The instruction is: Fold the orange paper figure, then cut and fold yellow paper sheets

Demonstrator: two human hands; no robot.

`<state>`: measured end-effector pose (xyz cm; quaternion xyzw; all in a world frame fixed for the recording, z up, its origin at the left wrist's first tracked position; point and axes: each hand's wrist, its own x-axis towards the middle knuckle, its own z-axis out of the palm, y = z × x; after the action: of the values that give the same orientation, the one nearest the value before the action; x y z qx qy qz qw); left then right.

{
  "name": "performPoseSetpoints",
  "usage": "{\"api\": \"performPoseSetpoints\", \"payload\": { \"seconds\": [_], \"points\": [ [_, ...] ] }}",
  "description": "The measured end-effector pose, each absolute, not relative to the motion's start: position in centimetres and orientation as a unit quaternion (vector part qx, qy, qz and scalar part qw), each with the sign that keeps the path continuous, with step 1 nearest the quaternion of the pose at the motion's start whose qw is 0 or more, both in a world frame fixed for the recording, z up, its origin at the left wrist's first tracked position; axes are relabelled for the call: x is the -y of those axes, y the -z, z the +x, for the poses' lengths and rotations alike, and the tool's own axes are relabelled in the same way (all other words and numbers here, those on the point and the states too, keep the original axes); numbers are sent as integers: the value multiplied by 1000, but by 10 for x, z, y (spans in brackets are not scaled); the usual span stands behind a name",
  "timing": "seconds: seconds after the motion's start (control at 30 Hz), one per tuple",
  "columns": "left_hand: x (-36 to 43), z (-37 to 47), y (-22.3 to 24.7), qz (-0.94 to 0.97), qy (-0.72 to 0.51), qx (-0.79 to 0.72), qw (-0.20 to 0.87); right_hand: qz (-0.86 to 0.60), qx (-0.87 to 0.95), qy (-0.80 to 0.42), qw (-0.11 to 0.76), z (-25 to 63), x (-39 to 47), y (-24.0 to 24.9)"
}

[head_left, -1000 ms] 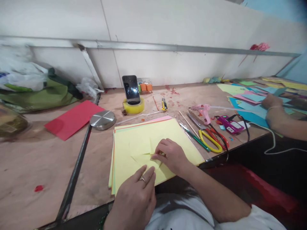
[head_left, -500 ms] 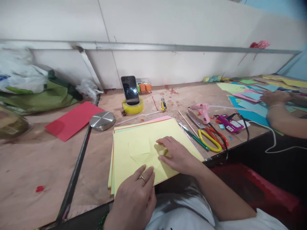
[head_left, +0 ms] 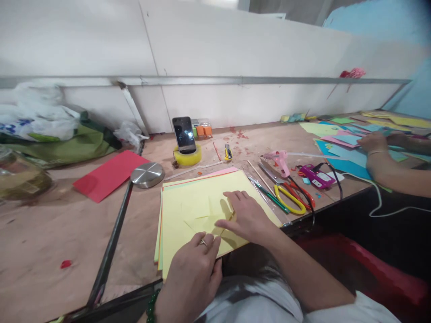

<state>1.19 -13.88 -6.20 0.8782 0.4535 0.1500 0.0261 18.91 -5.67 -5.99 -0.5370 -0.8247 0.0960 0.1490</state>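
A pale yellow sheet of paper with folds (head_left: 197, 213) lies on a stack of coloured paper (head_left: 178, 188) whose top sheet is the same yellow, so its outline is hard to make out. My left hand (head_left: 193, 273), with a ring and a green bead bracelet, rests its fingers flat on the lower edge of the folded paper. My right hand (head_left: 249, 217) curves over the paper's right side, thumb and fingers apart. A raised flap shows under its palm, partly hidden.
Scissors (head_left: 289, 199), a green pen (head_left: 276, 202), a pink glue gun (head_left: 281, 161) and a purple power strip (head_left: 316, 176) lie to the right. A phone (head_left: 184, 134) leans on a tape roll (head_left: 188, 157) behind. A metal disc (head_left: 147, 175) and red paper (head_left: 109, 175) are left. Another person's hand (head_left: 373, 143) is far right.
My right thumb has moved left and slightly down over the folded paper. My left hand stays at the lower edge. The camera view has tilted up slightly.
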Motion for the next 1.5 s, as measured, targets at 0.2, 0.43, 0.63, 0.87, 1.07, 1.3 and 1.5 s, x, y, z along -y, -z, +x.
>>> {"api": "performPoseSetpoints", "payload": {
  "seconds": [0.2, 0.43, 0.63, 0.87, 1.07, 1.3, 1.5],
  "points": [
    [139, 10, 61, 880, -135, -455, 34, -555, 814, -102, 137, 195, 47, 61],
    [138, 6, 67, 884, -165, -437, -6, -549, 811, -128, 156, 196, 55, 66],
    [139, 6, 62, 881, -162, -445, 3, -516, 823, -149, 183, 207, 51, 76],
    [128, 24, 54, 858, -117, -499, -30, -501, 827, -124, 225, 216, 41, 90],
    [115, 40, 47, 858, -3, -511, -52, -474, 817, -113, 310, 219, 54, 91],
    [112, 30, 44, 862, -3, -506, -31, -423, 849, -123, 291, 230, 75, 72],
    [97, -13, 47, 873, -137, -466, -44, -326, 897, -67, 291, 225, 80, 67]
  ]
}}
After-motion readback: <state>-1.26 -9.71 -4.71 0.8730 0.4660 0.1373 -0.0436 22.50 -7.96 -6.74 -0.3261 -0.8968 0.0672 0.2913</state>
